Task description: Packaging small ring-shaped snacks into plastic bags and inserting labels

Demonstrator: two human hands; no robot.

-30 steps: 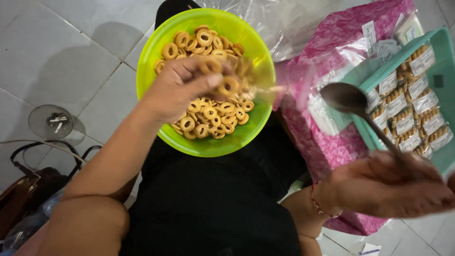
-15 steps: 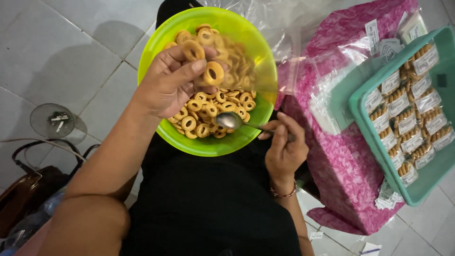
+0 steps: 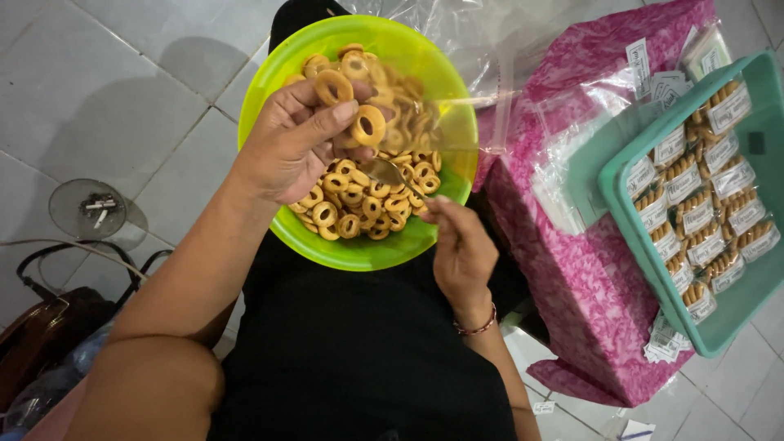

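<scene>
Ring biscuits are scooped from a green bowl [image 3: 327,245].
A spoon [image 3: 384,171] is gripped by the right hand [image 3: 461,249], its long axis pointing far-left; ring biscuits [image 3: 367,125] are pinched by the left hand [image 3: 286,147].

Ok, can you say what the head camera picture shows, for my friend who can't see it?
A person's left hand pinches ring-shaped cookies over a lime-green bowl on their lap, while their right hand dips a metal spoon into it. To the right, a teal tray of bagged cookies rests on pink patterned cloth.
</scene>
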